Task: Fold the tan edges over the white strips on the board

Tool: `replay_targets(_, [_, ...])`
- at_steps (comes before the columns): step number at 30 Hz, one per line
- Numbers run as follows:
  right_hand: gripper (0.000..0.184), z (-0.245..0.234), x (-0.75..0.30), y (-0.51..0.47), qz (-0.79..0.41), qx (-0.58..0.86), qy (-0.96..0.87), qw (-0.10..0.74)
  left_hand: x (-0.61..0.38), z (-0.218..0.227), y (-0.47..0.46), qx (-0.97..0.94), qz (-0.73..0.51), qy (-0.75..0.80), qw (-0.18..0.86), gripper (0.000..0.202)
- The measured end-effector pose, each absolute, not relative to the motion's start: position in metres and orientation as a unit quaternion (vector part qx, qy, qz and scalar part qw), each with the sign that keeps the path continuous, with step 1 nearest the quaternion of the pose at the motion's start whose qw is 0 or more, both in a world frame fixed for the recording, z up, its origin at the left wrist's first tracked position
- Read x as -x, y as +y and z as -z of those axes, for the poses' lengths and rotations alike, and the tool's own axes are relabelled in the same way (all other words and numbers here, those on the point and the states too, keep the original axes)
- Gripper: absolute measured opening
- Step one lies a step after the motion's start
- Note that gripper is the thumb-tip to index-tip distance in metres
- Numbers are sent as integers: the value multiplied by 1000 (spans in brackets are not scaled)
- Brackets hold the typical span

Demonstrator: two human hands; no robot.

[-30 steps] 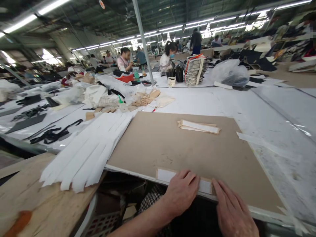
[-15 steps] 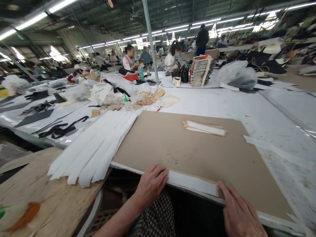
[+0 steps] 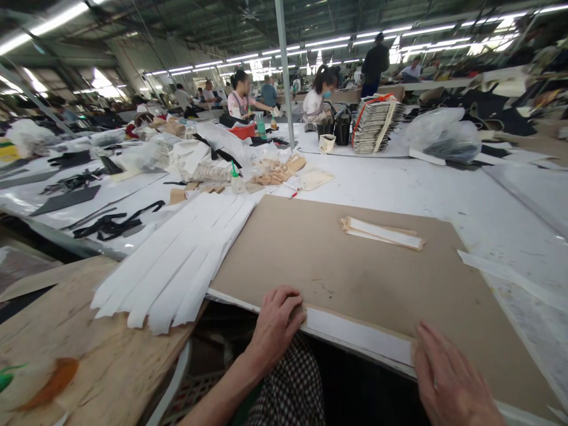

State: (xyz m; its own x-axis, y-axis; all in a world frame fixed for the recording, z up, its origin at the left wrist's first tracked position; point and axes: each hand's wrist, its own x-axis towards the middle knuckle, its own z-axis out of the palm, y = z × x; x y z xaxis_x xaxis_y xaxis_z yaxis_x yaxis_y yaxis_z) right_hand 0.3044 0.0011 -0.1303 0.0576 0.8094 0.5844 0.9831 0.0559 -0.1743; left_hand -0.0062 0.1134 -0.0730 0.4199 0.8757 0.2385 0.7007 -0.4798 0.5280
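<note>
A flat strip (image 3: 359,334), white on top with tan fabric along its far edge, lies along the front edge of a brown board (image 3: 302,248). At the strip's left end, my left hand (image 3: 276,322) has its fingers bent and closed on it. My right hand (image 3: 452,376) rests on the board at the other end, its fingers stretched out and touching the strip's tip. Farther back on the board is a small pile of similar white and tan strips (image 3: 384,232). Long white strips (image 3: 173,260) are fanned out left of the board.
A glue bottle (image 3: 237,179) with a green tip stands behind the white strips, near tan fabric scraps (image 3: 279,170). Another bottle lies on a wooden board (image 3: 110,361) at lower left. A tied stack (image 3: 377,124) and a plastic bag (image 3: 444,133) sit farther back. People work beyond.
The view has shifted slightly, so the table items sit a little differently. My right hand has flattened more at the strip's right end; my left hand stays at the left end.
</note>
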Motion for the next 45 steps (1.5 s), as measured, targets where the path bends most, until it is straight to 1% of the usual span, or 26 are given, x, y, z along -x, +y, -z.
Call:
replay_targets(2, [40, 120, -265, 15, 184, 629, -700, 284, 6, 72, 114, -818, -251, 482, 190, 15])
replay_targets(6, [37, 108, -178, 47, 87, 568, -768, 282, 7, 73, 115, -810, -255, 489, 199, 19])
replay_targets(10, [37, 105, -136, 65, 54, 562, -778, 275, 10, 78, 114, -813, -260, 482, 197, 15])
replay_targets(15, [36, 98, -141, 66, 26, 570, -785, 242, 10, 82, 116, -820, -261, 473, 188, 9])
replay_targets(19, [31, 92, -143, 64, 8, 599, -764, 239, 13, 87, 121, -823, -273, 467, 173, 20])
replay_targets(22, [31, 95, -146, 59, 26, 627, -740, 242, 15, 92, 125, -831, -270, 459, 158, 26])
replay_targets(27, [33, 103, -172, 39, 73, 666, -704, 235, 14, 93, 126, -847, -264, 442, 133, 21])
replay_targets(30, [34, 106, -196, 26, 112, 679, -691, 223, 14, 90, 125, -848, -263, 438, 139, 21])
replay_targets(32, [34, 109, -216, 19, 139, 674, -689, 229, 12, 86, 125, -841, -259, 445, 166, 18])
replay_targets(35, [31, 117, -258, 15, 169, 661, -682, 262, 7, 78, 124, -817, -258, 460, 233, 10])
replay_targets(37, [33, 124, -294, 15, 197, 663, -661, 291, -2, 69, 125, -791, -264, 460, 304, 10])
replay_targets(41, [38, 146, -365, 19, 211, 695, -615, 308, -41, 46, 138, -709, -304, 429, 470, 15])
replay_targets(43, [37, 160, -389, 21, 211, 713, -593, 308, -70, 36, 155, -700, -326, 400, 494, 15])
replay_targets(45, [35, 174, -402, 22, 211, 701, -613, 297, -103, 30, 180, -700, -361, 381, 484, 12])
